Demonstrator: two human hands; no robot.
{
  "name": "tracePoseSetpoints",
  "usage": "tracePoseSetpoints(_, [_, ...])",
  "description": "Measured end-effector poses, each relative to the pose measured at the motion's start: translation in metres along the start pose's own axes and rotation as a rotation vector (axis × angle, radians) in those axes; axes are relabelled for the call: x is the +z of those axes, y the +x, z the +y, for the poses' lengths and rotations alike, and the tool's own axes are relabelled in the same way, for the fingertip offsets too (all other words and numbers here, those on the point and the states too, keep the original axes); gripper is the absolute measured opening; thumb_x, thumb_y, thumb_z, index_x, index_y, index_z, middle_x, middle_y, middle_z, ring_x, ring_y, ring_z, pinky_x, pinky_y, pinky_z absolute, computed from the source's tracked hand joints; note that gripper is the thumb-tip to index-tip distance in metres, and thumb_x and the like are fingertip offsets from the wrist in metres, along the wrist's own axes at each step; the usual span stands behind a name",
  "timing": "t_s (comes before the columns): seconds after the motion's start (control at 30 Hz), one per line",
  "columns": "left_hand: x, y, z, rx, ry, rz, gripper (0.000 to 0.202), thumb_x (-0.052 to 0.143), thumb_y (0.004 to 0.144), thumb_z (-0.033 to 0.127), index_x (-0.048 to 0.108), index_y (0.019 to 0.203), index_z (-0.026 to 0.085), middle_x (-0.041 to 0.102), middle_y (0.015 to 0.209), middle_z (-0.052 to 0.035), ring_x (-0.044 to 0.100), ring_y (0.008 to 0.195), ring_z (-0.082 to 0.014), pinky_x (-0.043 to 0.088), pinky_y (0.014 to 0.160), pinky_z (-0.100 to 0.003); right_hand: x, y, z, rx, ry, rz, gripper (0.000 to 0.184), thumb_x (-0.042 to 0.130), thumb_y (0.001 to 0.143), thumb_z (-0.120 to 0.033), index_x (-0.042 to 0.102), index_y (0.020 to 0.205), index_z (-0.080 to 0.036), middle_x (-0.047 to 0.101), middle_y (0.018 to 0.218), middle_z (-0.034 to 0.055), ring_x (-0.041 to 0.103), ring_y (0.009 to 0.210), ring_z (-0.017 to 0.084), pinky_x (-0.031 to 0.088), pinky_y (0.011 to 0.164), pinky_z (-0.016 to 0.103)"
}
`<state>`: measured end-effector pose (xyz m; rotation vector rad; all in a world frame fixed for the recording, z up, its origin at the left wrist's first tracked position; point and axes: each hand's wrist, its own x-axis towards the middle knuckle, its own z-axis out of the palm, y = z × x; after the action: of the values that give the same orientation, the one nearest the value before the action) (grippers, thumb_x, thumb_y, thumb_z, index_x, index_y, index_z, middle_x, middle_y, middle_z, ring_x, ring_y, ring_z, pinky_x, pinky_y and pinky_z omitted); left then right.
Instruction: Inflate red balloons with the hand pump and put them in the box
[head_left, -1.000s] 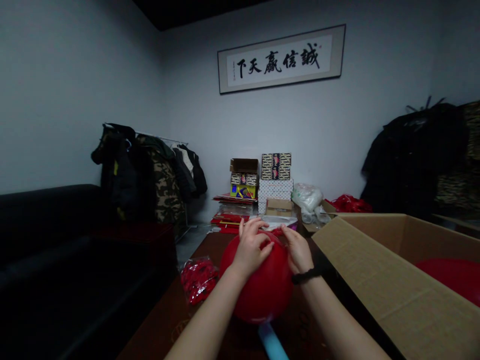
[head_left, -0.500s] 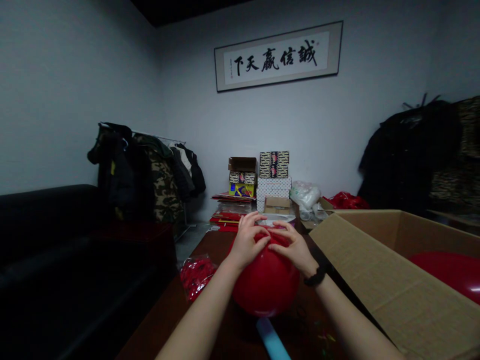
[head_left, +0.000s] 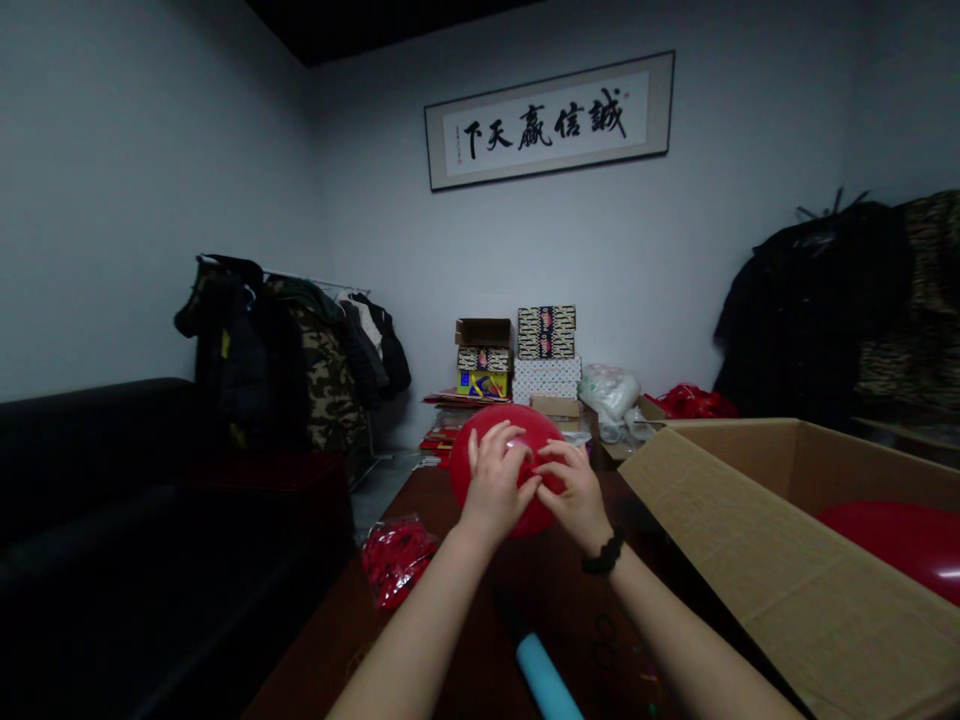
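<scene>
A round, inflated red balloon (head_left: 491,425) is held up over the dark table, on the far side of my hands. My left hand (head_left: 495,475) grips the balloon near its neck, thumb and index finger pinched together. Close against it, my right hand (head_left: 570,488) pinches the same spot with bent fingers. Where the fingertips meet, the neck is mostly covered. A blue balloon pump (head_left: 547,680) lies on the table below, nearer to me. Around my right wrist is a black band (head_left: 604,552).
On the right stands an open cardboard box (head_left: 750,540) with another red balloon (head_left: 900,540) inside. A clear bag of red balloons (head_left: 397,560) lies at the table's left edge. Stacked boxes (head_left: 546,380) and a plastic bag (head_left: 611,395) are at the far end. A black sofa (head_left: 97,480) is left.
The balloon has swung from below my hands to up and behind them, its neck side now toward me. Both hands stay together at the neck. More of the pump and table shows.
</scene>
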<state>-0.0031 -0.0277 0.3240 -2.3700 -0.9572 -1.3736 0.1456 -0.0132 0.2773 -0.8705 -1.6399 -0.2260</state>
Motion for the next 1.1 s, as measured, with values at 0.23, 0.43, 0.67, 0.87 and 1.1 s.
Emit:
tracePoseSetpoints(0.23, [-0.007, 0.003, 0.002, -0.019, 0.080, -0.035, 0.007, 0.066, 0.069, 0.019, 0.063, 0.064, 0.022, 0.058, 0.119, -0.0052, 0.035, 0.124, -0.0300, 0.005, 0.105, -0.063, -0.003, 0.003, -0.010, -0.100, -0.133, -0.046, 0.009, 0.058, 0.072, -0.023, 0.061, 0.080, -0.027, 0.060, 0.101, 0.0018, 0.050, 0.105, 0.023, 0.010, 0.106, 0.058])
tracePoseSetpoints(0.43, [-0.006, -0.001, -0.003, -0.014, 0.108, -0.075, 0.011, 0.065, 0.069, 0.014, 0.063, 0.061, 0.022, 0.059, 0.117, -0.0049, 0.037, 0.122, -0.0295, 0.011, 0.103, -0.064, 0.002, -0.002, -0.014, -0.105, -0.157, -0.078, 0.007, 0.057, 0.075, -0.021, 0.060, 0.078, -0.026, 0.062, 0.098, 0.0006, 0.050, 0.104, 0.021, 0.009, 0.107, 0.057])
tracePoseSetpoints(0.67, [-0.003, -0.009, -0.006, -0.108, 0.044, 0.034, 0.011, 0.063, 0.068, 0.015, 0.057, 0.062, 0.022, 0.054, 0.125, -0.0032, 0.037, 0.122, -0.0290, 0.015, 0.102, -0.063, 0.003, 0.003, -0.018, -0.079, -0.105, -0.064, 0.007, 0.059, 0.074, -0.023, 0.062, 0.078, -0.028, 0.062, 0.103, 0.0009, 0.048, 0.108, 0.023, 0.009, 0.106, 0.059])
tracePoseSetpoints(0.87, [-0.004, -0.014, -0.014, -0.155, 0.018, 0.093, 0.012, 0.058, 0.070, 0.012, 0.054, 0.064, 0.021, 0.059, 0.111, -0.0052, 0.045, 0.113, -0.0262, 0.020, 0.103, -0.057, 0.003, -0.002, -0.016, 0.022, 0.047, -0.003, 0.005, 0.060, 0.076, -0.029, 0.064, 0.077, -0.028, 0.062, 0.096, 0.0019, 0.052, 0.102, 0.021, 0.024, 0.103, 0.054])
tracePoseSetpoints(1.1, [-0.002, -0.017, -0.019, -0.164, -0.101, 0.118, 0.008, 0.058, 0.071, 0.014, 0.055, 0.067, 0.020, 0.056, 0.107, -0.0060, 0.048, 0.107, -0.0228, 0.037, 0.095, -0.043, 0.009, -0.006, -0.009, 0.108, 0.251, 0.047, 0.009, 0.058, 0.078, -0.030, 0.066, 0.082, -0.027, 0.061, 0.099, 0.0034, 0.056, 0.096, 0.017, 0.045, 0.088, 0.039])
